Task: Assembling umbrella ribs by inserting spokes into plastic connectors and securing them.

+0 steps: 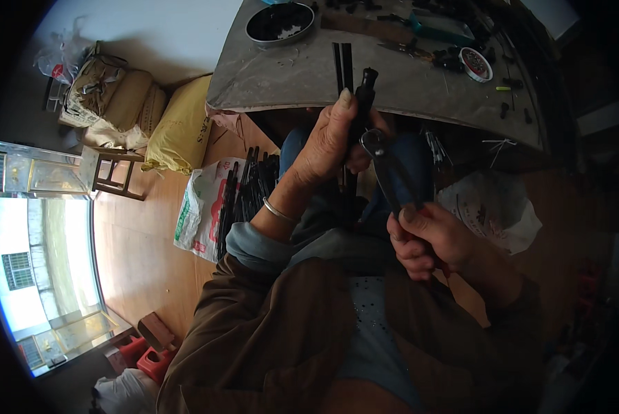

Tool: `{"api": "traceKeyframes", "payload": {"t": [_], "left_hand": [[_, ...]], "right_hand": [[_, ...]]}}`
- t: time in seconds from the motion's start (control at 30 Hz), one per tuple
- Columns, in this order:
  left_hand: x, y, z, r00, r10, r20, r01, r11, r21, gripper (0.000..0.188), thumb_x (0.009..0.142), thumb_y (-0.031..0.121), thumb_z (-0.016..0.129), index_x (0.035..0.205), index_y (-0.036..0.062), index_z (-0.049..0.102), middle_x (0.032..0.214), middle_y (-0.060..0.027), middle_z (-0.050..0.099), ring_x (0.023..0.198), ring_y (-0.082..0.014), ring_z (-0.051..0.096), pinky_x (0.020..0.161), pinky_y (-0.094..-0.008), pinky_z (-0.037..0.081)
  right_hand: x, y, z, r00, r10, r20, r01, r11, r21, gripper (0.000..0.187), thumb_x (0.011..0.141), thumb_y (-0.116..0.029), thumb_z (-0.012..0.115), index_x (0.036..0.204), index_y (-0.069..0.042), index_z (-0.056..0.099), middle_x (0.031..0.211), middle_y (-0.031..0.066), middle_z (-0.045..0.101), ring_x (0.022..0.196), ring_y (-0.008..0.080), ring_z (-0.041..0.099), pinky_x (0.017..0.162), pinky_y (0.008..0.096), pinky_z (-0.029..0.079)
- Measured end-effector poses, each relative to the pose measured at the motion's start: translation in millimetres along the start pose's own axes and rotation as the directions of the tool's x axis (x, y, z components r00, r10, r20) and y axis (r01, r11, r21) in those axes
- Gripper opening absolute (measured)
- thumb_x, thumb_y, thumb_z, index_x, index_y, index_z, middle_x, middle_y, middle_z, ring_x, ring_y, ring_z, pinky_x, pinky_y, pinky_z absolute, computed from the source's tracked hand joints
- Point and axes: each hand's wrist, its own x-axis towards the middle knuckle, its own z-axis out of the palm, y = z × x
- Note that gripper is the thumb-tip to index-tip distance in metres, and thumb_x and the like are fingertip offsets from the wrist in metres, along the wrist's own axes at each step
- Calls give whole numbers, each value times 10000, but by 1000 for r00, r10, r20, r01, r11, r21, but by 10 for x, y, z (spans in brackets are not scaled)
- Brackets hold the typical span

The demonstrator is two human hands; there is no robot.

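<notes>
Two grips — L. hand (330, 134), fingers closed round slender black rods (347, 65); R. hand (430, 240), ditto, red-handled metal pincers (386, 176), head twd. 11 o'clock.

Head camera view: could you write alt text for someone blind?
A person's left hand grips slender black rods, while the right hand holds red-handled metal pincers beside them. Beyond is a grey table bearing a round, silver-rimmed bowl of dark pieces.
</notes>
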Motion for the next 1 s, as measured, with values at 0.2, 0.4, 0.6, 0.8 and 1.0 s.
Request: {"api": "traceKeyframes", "payload": {"t": [0.2,0.4,0.6,0.8,1.0], "left_hand": [[79,-32,71,999,-11,-47,11,1000,-4,736,932,655,283,854,-17,574,480,13,365,369,-91,360,355,-231,320],[248,-132,-101,946,-30,-322,25,999,-22,622,978,555,312,951,-16,556,529,-1,383,397,-101,366,382,-255,321],[497,-199,-35,955,-19,-296,29,999,32,631,966,573,340,963,-24,543,537,-1,380,404,-98,367,391,-250,327],[598,-276,-168,947,-6,-320,28,998,64,637,959,584,344,985,-26,527,538,-4,384,404,-100,375,387,-252,331],[564,-289,-196,954,-20,-299,27,999,20,598,982,528,353,1010,-37,546,568,-14,433,432,-96,412,400,-237,346]], "right_hand": [[-31,-56,-170,998,-4,61,1,998,56,339,987,-387,449,925,-58,502,579,-2,433,454,81,434,439,248,395],[-25,-327,-712,289,-895,340,-165,-397,-903,181,755,1,639,908,-65,567,781,108,605,752,312,619,653,412,483],[-9,-1413,-1683,133,-960,-248,-539,139,-831,265,861,-255,628,1031,-57,579,919,153,660,872,356,628,728,442,488],[148,-2061,-2249,263,-878,-401,-653,145,-744,286,854,-296,630,1021,-63,633,922,163,665,902,360,621,766,460,477],[230,-2177,-2253,312,-875,-371,-718,39,-695,275,852,-302,636,1004,-74,644,922,157,665,898,355,622,757,444,481]]}}
